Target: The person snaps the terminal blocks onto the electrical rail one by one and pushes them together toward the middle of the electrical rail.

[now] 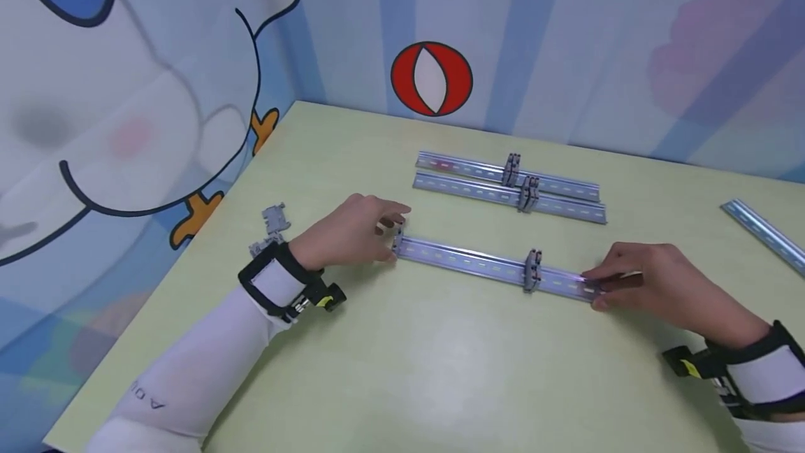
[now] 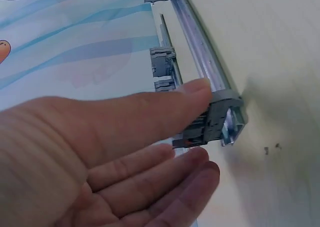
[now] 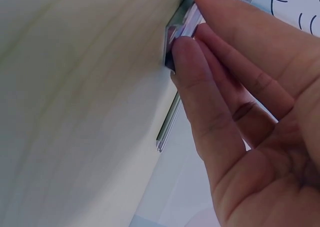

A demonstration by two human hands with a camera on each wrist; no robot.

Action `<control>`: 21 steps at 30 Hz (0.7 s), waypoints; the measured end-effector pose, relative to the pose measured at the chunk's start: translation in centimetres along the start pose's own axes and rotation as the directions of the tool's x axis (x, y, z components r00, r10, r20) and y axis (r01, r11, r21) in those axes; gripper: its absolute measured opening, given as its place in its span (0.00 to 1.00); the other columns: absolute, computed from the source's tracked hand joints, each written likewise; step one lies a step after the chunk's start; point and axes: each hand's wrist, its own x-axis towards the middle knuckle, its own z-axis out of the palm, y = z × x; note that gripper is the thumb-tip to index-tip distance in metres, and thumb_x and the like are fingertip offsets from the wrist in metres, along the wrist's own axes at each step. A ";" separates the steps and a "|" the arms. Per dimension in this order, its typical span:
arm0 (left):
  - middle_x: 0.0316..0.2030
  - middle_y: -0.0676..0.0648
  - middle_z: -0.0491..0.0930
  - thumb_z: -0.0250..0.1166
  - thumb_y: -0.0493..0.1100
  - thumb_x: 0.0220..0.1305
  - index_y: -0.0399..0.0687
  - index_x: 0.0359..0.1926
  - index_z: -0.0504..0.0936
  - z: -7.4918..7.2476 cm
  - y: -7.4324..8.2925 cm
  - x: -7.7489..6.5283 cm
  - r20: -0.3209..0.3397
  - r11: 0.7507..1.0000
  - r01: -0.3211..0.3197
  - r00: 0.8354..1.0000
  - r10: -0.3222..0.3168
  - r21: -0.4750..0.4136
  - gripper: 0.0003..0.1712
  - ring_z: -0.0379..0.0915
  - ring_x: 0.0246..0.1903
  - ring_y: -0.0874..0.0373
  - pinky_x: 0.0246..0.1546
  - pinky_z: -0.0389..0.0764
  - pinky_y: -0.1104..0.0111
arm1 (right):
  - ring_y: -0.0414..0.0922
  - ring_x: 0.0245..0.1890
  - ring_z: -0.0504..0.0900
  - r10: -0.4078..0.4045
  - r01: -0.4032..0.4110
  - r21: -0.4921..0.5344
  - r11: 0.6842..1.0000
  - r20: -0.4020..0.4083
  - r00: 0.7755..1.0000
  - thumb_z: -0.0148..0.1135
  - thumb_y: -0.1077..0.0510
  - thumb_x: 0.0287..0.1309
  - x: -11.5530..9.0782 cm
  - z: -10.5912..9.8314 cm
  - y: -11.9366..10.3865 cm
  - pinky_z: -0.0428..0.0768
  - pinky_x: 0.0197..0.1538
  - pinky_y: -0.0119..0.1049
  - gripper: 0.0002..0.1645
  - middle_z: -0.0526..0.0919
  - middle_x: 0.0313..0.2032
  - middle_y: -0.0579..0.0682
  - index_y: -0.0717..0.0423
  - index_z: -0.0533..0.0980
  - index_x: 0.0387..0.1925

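Observation:
A slotted metal DIN rail (image 1: 465, 262) lies across the table between both hands. My right hand (image 1: 654, 285) pinches its right end between thumb and fingers; the right wrist view shows the rail (image 3: 181, 27) under the fingertips. A grey terminal block (image 1: 397, 240) sits at the rail's left end, beside my left hand (image 1: 349, 233). In the left wrist view the thumb lies against this block (image 2: 216, 118), while the other fingers are spread apart from it, loosely bent. Another grey terminal block group (image 1: 532, 271) stands upright on the rail, right of its middle.
Behind lie two parallel rails, the rear one (image 1: 560, 187) and the nearer one (image 1: 453, 184), each with grey blocks mounted. Loose grey terminal blocks (image 1: 274, 219) lie near the left wrist. A bare rail (image 1: 764, 233) lies far right. A printed wall (image 1: 339, 33) borders the table.

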 end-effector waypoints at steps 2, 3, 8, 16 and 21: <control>0.49 0.47 0.83 0.78 0.39 0.48 0.43 0.62 0.77 -0.2 0.0 -0.2 -0.012 1.000 -0.003 1.000 0.003 -0.023 0.37 0.78 0.44 0.57 0.41 0.81 0.69 | 0.32 0.34 0.80 -0.004 0.004 0.002 1.000 -0.001 1.000 0.78 0.59 0.42 0.0 0.1 0.0 0.81 0.36 0.28 0.19 0.81 0.33 0.36 0.45 0.86 0.41; 0.47 0.47 0.83 0.78 0.38 0.48 0.42 0.60 0.78 -0.2 0.0 -0.2 -0.015 0.999 -0.010 1.000 0.010 -0.037 0.35 0.79 0.42 0.58 0.39 0.81 0.69 | 0.32 0.34 0.80 -0.003 0.003 -0.001 1.000 0.000 1.000 0.78 0.59 0.42 0.0 0.1 0.0 0.81 0.36 0.28 0.19 0.81 0.33 0.36 0.45 0.86 0.41; 0.44 0.47 0.84 0.77 0.35 0.48 0.40 0.56 0.81 0.1 0.3 -0.2 -0.019 0.993 -0.018 1.000 0.016 -0.119 0.31 0.80 0.34 0.61 0.32 0.81 0.72 | 0.32 0.33 0.79 -0.001 0.001 -0.030 1.000 -0.001 1.000 0.79 0.60 0.41 0.0 0.0 -0.2 0.81 0.34 0.28 0.20 0.80 0.33 0.35 0.45 0.86 0.41; 0.44 0.47 0.84 0.76 0.34 0.50 0.39 0.57 0.80 1.5 1.6 0.4 -0.034 0.978 0.000 0.999 -0.008 -0.211 0.31 0.81 0.35 0.63 0.33 0.81 0.73 | 0.31 0.32 0.78 0.001 -0.001 -0.053 0.999 0.011 1.000 0.79 0.60 0.42 0.1 -0.1 -0.3 0.80 0.34 0.28 0.20 0.80 0.33 0.35 0.45 0.86 0.41; 0.44 0.47 0.84 0.76 0.33 0.50 0.38 0.57 0.80 2.2 2.4 0.9 -0.040 0.975 -0.009 0.999 0.001 -0.223 0.31 0.81 0.34 0.63 0.33 0.81 0.73 | 0.31 0.32 0.76 -0.007 0.007 -0.071 0.997 0.004 1.000 0.79 0.59 0.42 0.0 -0.1 -0.1 0.79 0.33 0.28 0.20 0.80 0.33 0.34 0.44 0.86 0.41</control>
